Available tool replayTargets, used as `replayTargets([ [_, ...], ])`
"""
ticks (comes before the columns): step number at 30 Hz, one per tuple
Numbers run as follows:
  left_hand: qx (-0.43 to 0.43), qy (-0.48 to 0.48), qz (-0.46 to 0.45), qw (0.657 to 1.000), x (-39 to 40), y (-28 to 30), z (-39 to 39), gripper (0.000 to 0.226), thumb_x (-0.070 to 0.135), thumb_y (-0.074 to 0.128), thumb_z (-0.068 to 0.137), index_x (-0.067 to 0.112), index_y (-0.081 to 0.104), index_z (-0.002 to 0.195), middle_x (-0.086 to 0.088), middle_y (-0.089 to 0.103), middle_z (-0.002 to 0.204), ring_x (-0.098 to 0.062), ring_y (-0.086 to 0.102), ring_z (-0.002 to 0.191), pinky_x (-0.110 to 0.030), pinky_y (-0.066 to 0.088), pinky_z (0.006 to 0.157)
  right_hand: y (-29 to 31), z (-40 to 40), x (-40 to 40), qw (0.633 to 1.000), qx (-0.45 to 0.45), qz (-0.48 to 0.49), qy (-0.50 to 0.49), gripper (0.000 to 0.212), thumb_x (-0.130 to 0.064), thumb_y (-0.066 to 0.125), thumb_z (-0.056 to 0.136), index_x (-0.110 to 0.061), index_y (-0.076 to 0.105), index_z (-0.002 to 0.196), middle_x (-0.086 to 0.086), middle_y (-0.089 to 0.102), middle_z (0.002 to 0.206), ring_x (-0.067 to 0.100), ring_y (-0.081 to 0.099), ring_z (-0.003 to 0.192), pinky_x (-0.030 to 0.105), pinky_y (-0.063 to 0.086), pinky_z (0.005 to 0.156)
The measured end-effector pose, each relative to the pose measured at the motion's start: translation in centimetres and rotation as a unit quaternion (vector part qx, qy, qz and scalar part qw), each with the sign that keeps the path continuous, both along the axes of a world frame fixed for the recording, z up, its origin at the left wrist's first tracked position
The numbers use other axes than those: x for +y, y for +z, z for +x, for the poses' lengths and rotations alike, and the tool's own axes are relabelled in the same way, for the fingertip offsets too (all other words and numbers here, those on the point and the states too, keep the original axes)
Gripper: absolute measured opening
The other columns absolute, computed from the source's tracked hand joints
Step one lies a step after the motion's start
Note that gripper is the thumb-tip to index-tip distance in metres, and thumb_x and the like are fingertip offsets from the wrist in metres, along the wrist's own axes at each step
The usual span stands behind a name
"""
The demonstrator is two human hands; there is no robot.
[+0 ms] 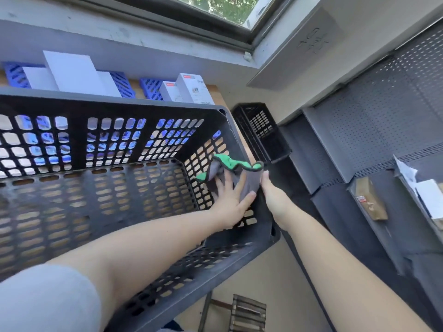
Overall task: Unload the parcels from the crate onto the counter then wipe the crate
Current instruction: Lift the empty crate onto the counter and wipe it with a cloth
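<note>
A large dark grey perforated crate (100,188) fills the left and middle of the head view, with nothing inside it. My left hand (231,200) presses a grey cloth with green trim (237,171) flat against the inside of the crate's right wall. My right hand (273,195) grips the outside of that same wall at the rim, touching the cloth's edge. White parcels (69,73) (191,89) stand on the wooden counter (214,91) behind the crate, next to blue plastic pieces (151,88).
A smaller black crate (261,130) sits past the counter's right end. Grey perforated metal shelving (374,130) runs along the right, holding a brown packet (370,197) and white papers (429,195). A window (227,8) is above. A slatted stool (247,312) stands below.
</note>
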State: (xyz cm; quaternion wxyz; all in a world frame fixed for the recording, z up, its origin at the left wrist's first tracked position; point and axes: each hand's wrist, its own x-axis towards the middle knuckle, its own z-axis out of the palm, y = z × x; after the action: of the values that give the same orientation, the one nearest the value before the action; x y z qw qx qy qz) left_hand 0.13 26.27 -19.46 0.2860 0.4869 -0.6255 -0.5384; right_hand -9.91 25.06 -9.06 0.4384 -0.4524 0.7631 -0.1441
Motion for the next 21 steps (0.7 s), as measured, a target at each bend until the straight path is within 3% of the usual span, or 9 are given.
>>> replayTargets([
  [1, 0.012, 0.022, 0.019, 1.000, -0.7, -0.2, 0.1, 0.070, 0.055, 0.027, 0.102, 0.038, -0.020, 0.151, -0.006, -0.038, 0.156, -0.036, -0.037, 0.140, -0.063, -0.007, 0.116, -0.2, 0.2, 0.5, 1.000, 0.018, -0.006, 0.002, 0.087, -0.085, 0.027, 0.083, -0.028, 0.048, 0.145, -0.009, 0.047, 0.145, 0.014, 0.042, 0.136, 0.033, 0.030, 0.116],
  [3, 0.029, 0.058, 0.061, 0.996, -1.5, -0.9, 0.3, 0.070, 0.058, 0.024, 0.101, 0.040, -0.022, 0.150, -0.009, -0.033, 0.158, -0.033, -0.038, 0.140, -0.063, -0.008, 0.116, -0.9, 0.6, 0.6, 1.000, 0.018, -0.025, 0.005, 0.109, -0.100, 0.025, 0.059, -0.038, 0.041, 0.148, -0.010, 0.037, 0.155, 0.015, 0.031, 0.143, 0.043, 0.020, 0.121],
  [6, 0.047, 0.091, 0.111, 0.989, -1.7, -2.2, 0.1, 0.072, 0.062, 0.026, 0.099, 0.041, -0.018, 0.151, -0.006, -0.032, 0.159, -0.033, -0.035, 0.143, -0.066, -0.003, 0.114, -1.4, 1.1, 0.7, 0.998, 0.035, -0.049, -0.019, 0.104, -0.095, 0.019, 0.063, -0.040, 0.038, 0.149, -0.009, 0.035, 0.156, 0.015, 0.030, 0.144, 0.041, 0.020, 0.120],
  [9, 0.069, 0.122, 0.161, 0.977, -2.1, -4.0, 0.0, 0.073, 0.065, 0.027, 0.097, 0.045, -0.018, 0.151, -0.001, -0.033, 0.159, -0.035, -0.029, 0.145, -0.068, 0.000, 0.113, -1.7, 1.0, 0.9, 0.998, 0.042, -0.044, -0.032, 0.119, -0.107, 0.020, 0.048, -0.042, 0.042, 0.145, -0.009, 0.042, 0.153, 0.017, 0.035, 0.142, 0.048, 0.024, 0.119],
  [14, 0.024, 0.097, 0.242, 0.965, -2.0, -7.2, -0.4, 0.064, 0.052, 0.021, 0.103, 0.035, -0.013, 0.155, -0.006, -0.030, 0.160, -0.042, -0.028, 0.144, -0.060, -0.006, 0.116, -2.1, 0.9, 0.6, 0.996, 0.068, -0.046, -0.032, 0.126, -0.109, 0.019, 0.041, -0.044, 0.038, 0.147, -0.010, 0.039, 0.154, 0.017, 0.033, 0.143, 0.049, 0.023, 0.120],
  [17, 0.065, 0.121, 0.239, 0.961, -0.9, -6.2, -1.4, 0.067, 0.055, 0.020, 0.102, 0.033, -0.017, 0.154, -0.011, -0.030, 0.159, -0.040, -0.027, 0.145, -0.059, -0.006, 0.117, -2.0, 1.0, 0.5, 0.996, 0.077, -0.045, -0.029, 0.126, -0.109, 0.017, 0.041, -0.043, 0.038, 0.147, -0.009, 0.040, 0.154, 0.018, 0.034, 0.143, 0.050, 0.024, 0.119],
  [21, 0.106, 0.101, 0.211, 0.967, 1.4, -4.4, -2.2, 0.072, 0.063, 0.026, 0.097, 0.032, -0.003, 0.157, -0.011, -0.032, 0.159, -0.036, -0.029, 0.145, -0.062, -0.003, 0.116, -1.9, 1.0, 0.5, 0.996, 0.075, -0.031, -0.027, 0.120, -0.107, 0.017, 0.048, -0.041, 0.041, 0.145, -0.006, 0.045, 0.151, 0.021, 0.038, 0.140, 0.052, 0.025, 0.118],
])
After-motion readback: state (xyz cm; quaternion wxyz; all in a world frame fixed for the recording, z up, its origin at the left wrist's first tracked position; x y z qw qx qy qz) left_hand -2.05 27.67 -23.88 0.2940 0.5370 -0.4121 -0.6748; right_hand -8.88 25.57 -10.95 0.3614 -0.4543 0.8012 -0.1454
